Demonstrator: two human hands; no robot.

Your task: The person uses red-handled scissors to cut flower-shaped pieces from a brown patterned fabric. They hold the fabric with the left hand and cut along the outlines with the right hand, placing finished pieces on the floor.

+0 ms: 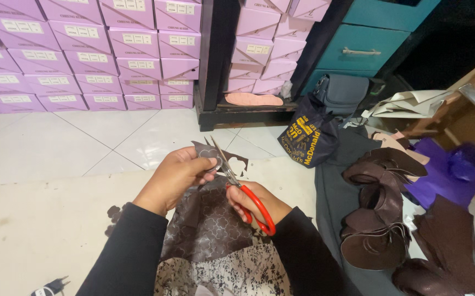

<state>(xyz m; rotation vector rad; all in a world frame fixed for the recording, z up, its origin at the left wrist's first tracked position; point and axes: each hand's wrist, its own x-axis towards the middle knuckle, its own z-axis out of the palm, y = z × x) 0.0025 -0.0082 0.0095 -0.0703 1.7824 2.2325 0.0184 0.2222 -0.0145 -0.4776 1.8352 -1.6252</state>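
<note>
Both hands are up over the lap, close together above the pale mat [40,219] spread on the tiled floor [111,131]. The left hand [174,178] pinches the top edge of a dark brown patterned sheet [207,225] — fingers curled over it, thumb pressing from the near side. The right hand [254,200] is wrapped through the red handles of a pair of scissors [237,183], fingers shut on the loops, the blades parted slightly and pointing up and away into the sheet's cut edge, just beside the left fingertips. The sheet hangs from that pinch down across the lap, towards the mat's near edge.

Off to the right, on a grey cloth [336,203], sits a heap of dark brown cut pieces [380,214] — curled and stacked, well apart from the hands. Beyond them lies a purple bag [451,170]. A dark blue carrier bag [306,137] stands near the mat's far right corner, against a dark low shelf [237,112]. Rows of lilac boxes [89,49] line the far wall, and a teal drawer cabinet [363,49] stands at the far right.
</note>
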